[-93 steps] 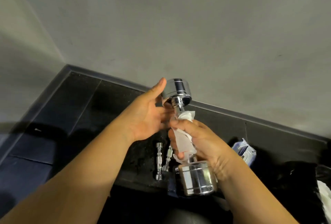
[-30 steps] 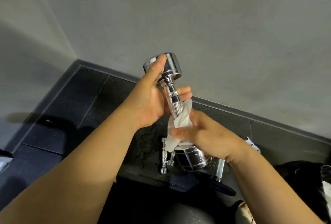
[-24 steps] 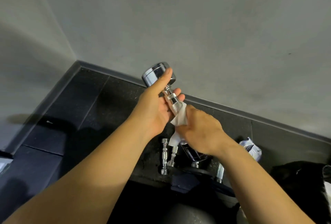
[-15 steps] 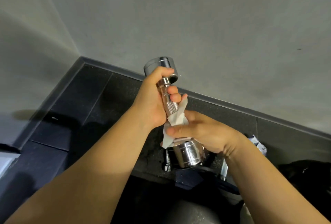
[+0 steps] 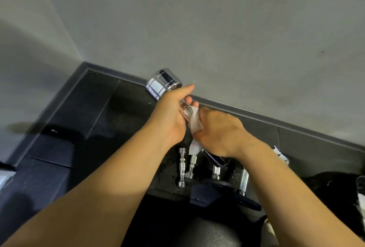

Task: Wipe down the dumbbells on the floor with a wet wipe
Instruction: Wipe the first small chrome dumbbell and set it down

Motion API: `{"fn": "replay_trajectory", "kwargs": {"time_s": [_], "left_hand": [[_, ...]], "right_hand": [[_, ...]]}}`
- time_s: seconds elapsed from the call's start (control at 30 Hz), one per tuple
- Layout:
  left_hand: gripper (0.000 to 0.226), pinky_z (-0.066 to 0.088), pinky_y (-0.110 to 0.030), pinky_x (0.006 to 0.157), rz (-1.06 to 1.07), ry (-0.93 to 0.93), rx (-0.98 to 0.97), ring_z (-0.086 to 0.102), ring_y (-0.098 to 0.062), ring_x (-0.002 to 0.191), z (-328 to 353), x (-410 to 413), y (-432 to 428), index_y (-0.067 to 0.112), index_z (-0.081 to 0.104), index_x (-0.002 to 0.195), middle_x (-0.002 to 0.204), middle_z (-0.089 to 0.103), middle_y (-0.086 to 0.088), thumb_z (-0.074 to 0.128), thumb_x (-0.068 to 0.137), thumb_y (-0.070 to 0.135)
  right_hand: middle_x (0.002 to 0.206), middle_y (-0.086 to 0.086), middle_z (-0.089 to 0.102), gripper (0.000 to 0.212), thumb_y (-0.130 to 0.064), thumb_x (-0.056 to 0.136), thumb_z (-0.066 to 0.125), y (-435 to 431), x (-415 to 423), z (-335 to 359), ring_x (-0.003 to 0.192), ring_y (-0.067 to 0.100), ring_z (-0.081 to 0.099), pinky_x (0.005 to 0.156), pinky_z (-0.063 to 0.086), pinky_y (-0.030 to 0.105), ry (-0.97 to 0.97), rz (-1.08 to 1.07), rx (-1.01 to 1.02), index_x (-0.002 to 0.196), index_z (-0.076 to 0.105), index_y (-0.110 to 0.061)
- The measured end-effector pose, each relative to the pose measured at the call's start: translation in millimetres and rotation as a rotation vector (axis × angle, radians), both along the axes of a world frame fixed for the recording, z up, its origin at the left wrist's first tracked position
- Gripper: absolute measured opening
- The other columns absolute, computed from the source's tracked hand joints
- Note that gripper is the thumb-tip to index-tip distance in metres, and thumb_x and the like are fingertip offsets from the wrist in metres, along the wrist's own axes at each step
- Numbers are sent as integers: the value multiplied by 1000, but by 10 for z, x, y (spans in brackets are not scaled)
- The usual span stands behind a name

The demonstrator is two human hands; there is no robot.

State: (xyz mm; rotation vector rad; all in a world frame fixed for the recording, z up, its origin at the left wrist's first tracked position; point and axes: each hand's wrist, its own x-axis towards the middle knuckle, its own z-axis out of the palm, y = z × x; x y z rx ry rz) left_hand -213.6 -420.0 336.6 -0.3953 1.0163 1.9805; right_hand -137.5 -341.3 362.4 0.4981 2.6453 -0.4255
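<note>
I hold a chrome dumbbell up in front of the wall, tilted, with its upper head at the top left. My left hand grips the knurled handle just below that head. My right hand holds a white wet wipe wrapped round the lower part of the handle. The dumbbell's lower head is hidden behind my right hand.
Two small chrome bars lie on the black rubber floor below my hands, with more chrome parts and a dark plate to their right. A wet wipe pack lies near the baseboard. A black bag sits at the right edge.
The dumbbell has tilted further to the left and my right hand has turned over the handle with the wipe, covering the lower head that showed half a second ago.
</note>
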Motion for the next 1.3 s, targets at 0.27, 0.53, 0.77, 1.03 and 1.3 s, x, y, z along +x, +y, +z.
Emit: {"fn": "replay_trajectory", "kwargs": {"time_s": [0.27, 0.53, 0.77, 1.03, 1.3], "left_hand": [[37, 38, -25, 69, 31, -45, 28, 31, -8, 43, -130, -98, -11, 21, 41, 58, 45, 33, 8, 66, 86, 18], [49, 47, -19, 54, 53, -32, 159, 24, -7, 38, -34, -110, -17, 24, 29, 52, 44, 25, 9, 62, 88, 21], [27, 53, -28, 82, 220, -20, 101, 27, -5, 35, -51, -179, 5, 21, 47, 67, 43, 26, 8, 62, 87, 13], [35, 50, -24, 70, 413, -45, 62, 29, -6, 36, -93, -300, -55, 21, 40, 60, 44, 27, 8, 60, 87, 11], [34, 48, -23, 63, 430, -54, 39, 30, -7, 39, -146, -301, -93, 20, 38, 60, 47, 28, 7, 60, 85, 9]], "right_hand": [[90, 6, 70, 10, -4, 88, 61, 283, -30, -161, 84, 19, 68, 84, 55, 34, -131, -122, -1047, 98, 61, -7], [93, 10, 70, 24, -6, 80, 62, 437, 63, -220, 84, 21, 67, 82, 55, 32, -36, -303, -1365, 103, 62, -3], [83, 5, 73, 16, -21, 95, 54, 482, 282, -186, 72, 15, 66, 61, 51, 21, 356, -767, -1025, 90, 68, -15], [131, -3, 55, 42, -32, 95, 54, -265, 521, -404, 113, -10, 53, 89, 47, 14, 717, -552, -646, 134, 52, -16], [161, 9, -1, 85, -66, 92, 14, -615, 499, -728, 148, 21, -9, 119, 5, 48, 764, -229, -63, 152, 4, -6]]}}
